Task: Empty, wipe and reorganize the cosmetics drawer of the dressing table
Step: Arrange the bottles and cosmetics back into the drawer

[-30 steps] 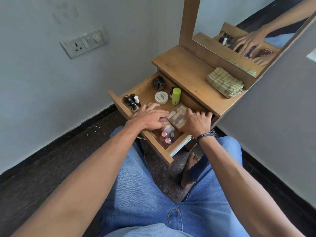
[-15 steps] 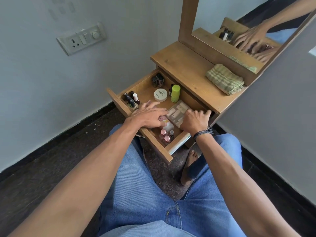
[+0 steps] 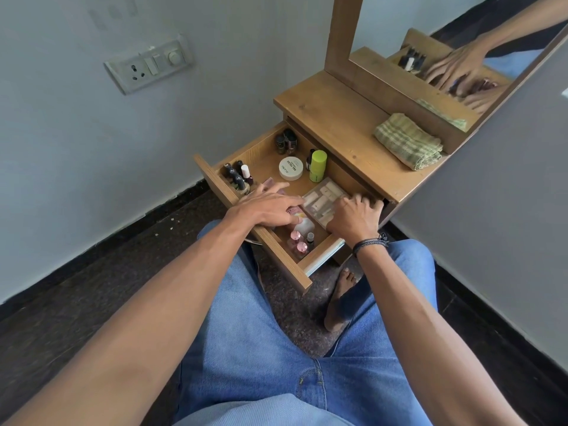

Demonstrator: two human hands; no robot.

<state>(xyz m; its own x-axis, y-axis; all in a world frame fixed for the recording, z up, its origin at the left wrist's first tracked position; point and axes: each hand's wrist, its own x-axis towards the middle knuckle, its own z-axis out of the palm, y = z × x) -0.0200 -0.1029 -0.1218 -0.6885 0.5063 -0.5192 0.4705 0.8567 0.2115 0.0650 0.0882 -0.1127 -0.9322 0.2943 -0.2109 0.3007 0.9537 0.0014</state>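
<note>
Wooden and pulled fully out, the drawer (image 3: 215, 179) sits at the centre of the view, and it has not been emptied yet. A cluster of dark nail-polish bottles (image 3: 238, 176) stands in its 10 o'clock corner. A white round jar (image 3: 290, 168) and a green tube (image 3: 317, 161) are towards 12 o'clock, with two small dark jars (image 3: 285, 141) beyond them, and pink-capped bottles (image 3: 297, 241) are at 5 o'clock.

The folded checked cloth (image 3: 408, 141) lies unused on the dressing table top (image 3: 332, 118), out at 2 o'clock from the drawer. Judging from that, the task is at its very start: emptying is only beginning, and wiping and reorganizing remain.

A clear-lidded palette (image 3: 322, 198) lies flat on the drawer floor at about 3 o'clock of its middle. The right hand (image 3: 353, 219) has its fingers curled over the palette's 3 o'clock end, clamped on it. The left hand (image 3: 264, 210) lies flat with fingers straight and slightly apart — resting over a pink packet, with the fingertips close to the palette's 9 o'clock edge.

The palette's long axis seems to run from about 11 towards 5 o'clock, roughly along the drawer front — though the right hand hides one end, so this is a guess.
</note>
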